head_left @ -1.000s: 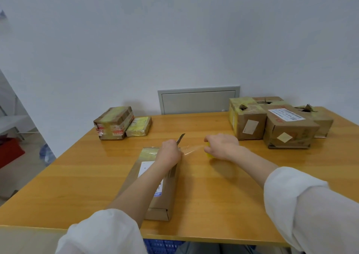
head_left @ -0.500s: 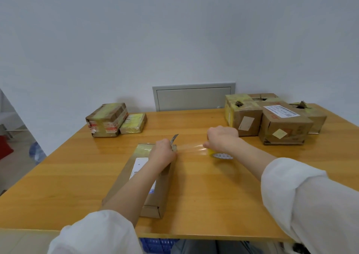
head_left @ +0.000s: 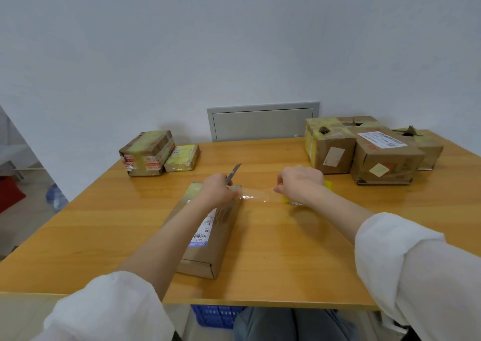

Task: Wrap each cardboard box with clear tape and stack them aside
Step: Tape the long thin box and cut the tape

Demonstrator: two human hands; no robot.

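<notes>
A long flat cardboard box [head_left: 210,239] with a white label lies in the middle of the wooden table [head_left: 286,249]. My left hand [head_left: 217,189] rests on its far end and grips a utility knife [head_left: 233,173] whose blade points up and away. My right hand [head_left: 299,181] holds a yellow-cored roll of clear tape [head_left: 294,200], mostly hidden under the wrist. A strip of clear tape [head_left: 253,197] stretches from the box's far end to the roll.
Two taped boxes [head_left: 148,153] sit side by side at the far left. Several brown boxes [head_left: 385,158] crowd the far right corner. A grey wall panel [head_left: 263,121] is behind the table. A blue crate [head_left: 216,317] shows under the table's near edge.
My right hand has moved further right, pulling the tape strip longer. The left hand stays on the box's far end with the knife.
</notes>
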